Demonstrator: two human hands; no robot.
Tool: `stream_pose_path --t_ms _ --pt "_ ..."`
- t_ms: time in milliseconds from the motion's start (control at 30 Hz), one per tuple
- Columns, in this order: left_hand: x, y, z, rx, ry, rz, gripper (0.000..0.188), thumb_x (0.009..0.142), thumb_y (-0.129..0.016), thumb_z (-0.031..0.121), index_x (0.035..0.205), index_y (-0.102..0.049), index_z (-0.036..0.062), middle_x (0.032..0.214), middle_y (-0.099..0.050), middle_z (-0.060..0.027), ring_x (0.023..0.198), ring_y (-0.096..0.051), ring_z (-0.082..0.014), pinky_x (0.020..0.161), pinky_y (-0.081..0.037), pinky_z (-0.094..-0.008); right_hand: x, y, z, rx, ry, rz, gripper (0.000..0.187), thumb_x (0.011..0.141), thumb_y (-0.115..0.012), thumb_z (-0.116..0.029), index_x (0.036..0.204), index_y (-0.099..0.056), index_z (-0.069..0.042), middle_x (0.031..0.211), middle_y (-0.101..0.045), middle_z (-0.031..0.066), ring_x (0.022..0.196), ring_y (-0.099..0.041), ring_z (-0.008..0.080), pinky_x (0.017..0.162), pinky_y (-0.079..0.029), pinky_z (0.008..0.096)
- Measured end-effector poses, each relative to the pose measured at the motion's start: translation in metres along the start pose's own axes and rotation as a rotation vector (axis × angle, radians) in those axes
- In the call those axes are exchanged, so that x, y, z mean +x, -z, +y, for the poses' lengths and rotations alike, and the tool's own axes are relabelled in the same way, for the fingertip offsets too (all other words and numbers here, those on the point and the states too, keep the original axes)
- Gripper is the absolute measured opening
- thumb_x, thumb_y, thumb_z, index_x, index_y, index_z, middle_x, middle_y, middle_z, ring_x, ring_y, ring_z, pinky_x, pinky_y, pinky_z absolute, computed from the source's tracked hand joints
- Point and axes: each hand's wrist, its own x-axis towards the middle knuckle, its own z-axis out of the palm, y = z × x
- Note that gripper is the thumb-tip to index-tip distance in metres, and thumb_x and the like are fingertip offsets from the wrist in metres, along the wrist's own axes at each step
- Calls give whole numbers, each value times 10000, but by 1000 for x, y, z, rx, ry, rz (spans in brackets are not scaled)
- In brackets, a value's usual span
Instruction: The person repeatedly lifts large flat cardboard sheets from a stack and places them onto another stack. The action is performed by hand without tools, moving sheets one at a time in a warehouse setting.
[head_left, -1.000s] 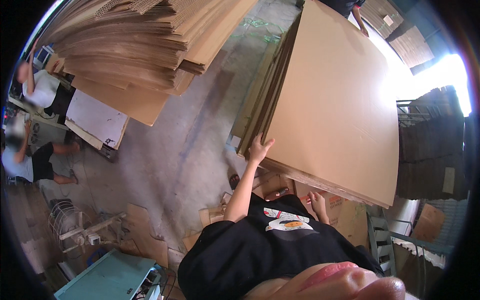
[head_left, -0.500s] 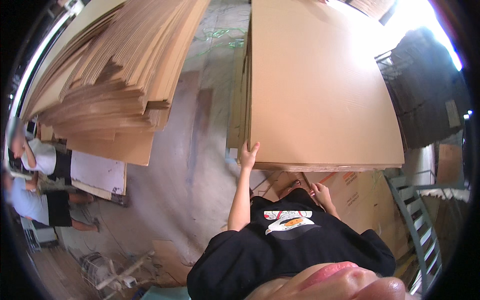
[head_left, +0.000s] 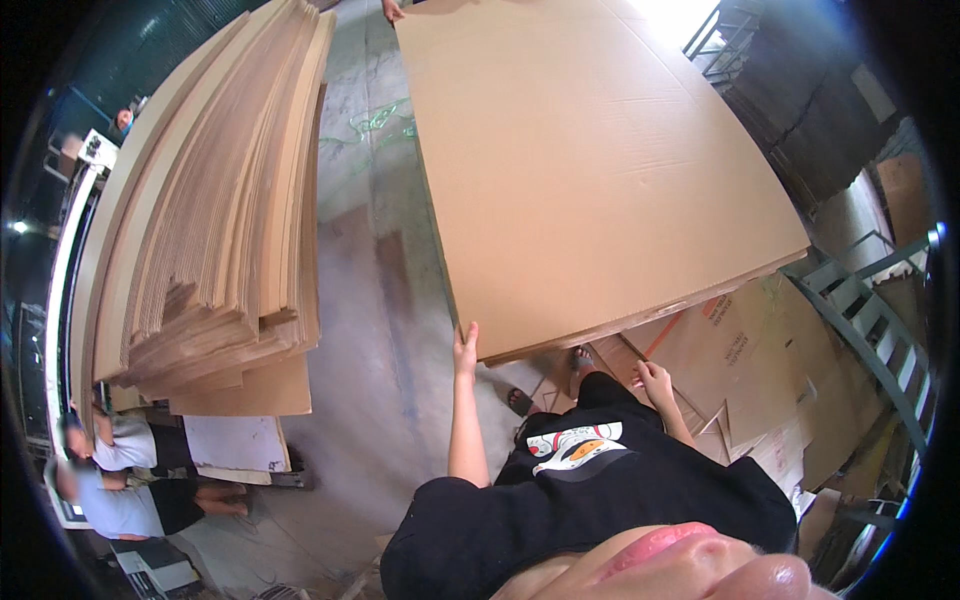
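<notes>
A large stack of brown cardboard sheets lies in front of me, its near edge running just beyond my body. My left hand grips the near left corner, thumb raised beside the edge and fingers partly hidden. At the far left corner, another person's hand touches the same stack. My right hand is apart from the stack, below its near edge, with the fingers curled together; whatever they may hold is too small to make out.
To the left stands a tall pile of cardboard sheets. Two people are beyond its near end, beside a pale board. Printed cardboard lies low on the right, near a grey metal ladder-like frame. Green strapping lies on the floor.
The stack of sheets now sits turned and farther left in view, its near edge slanting. My left hand moved with its corner. The other person's hand has appeared at the far left corner.
</notes>
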Motion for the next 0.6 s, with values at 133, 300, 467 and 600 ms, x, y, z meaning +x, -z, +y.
stream_pose_path --t_ms 133,300,467,600 --pt "-1 -2 11 25 67 12 727 930 -647 480 1442 -428 14 1402 -529 -104 1300 -476 -210 1086 -360 -343 29 9 12 157 -50 -25 377 976 -561 -322 976 -688 34 791 -699 95 674 -664 132 601 -522 261" --pt "-10 8 9 63 163 65 732 938 -621 502 1469 -415 42 1448 -496 -84 1354 -429 -212 1113 -329 -347 68 8 -7 228 -160 -212 432 972 -573 -423 1083 -647 -12 915 -705 71 716 -656 104 628 -505 223" --pt "-5 21 3 44 258 6 719 945 -613 494 1487 -394 75 1473 -467 -78 1373 -402 -196 1128 -305 -342 70 1 -24 308 -221 -351 540 945 -602 -462 1251 -559 -20 1089 -677 85 850 -643 114 719 -516 248" --pt "-8 17 6 73 211 -5 737 952 -603 490 1513 -339 92 1492 -439 -72 1374 -394 -190 1130 -301 -337 59 -18 -52 433 -224 -372 597 953 -602 -443 1362 -468 -29 1161 -652 114 931 -644 154 781 -525 284"
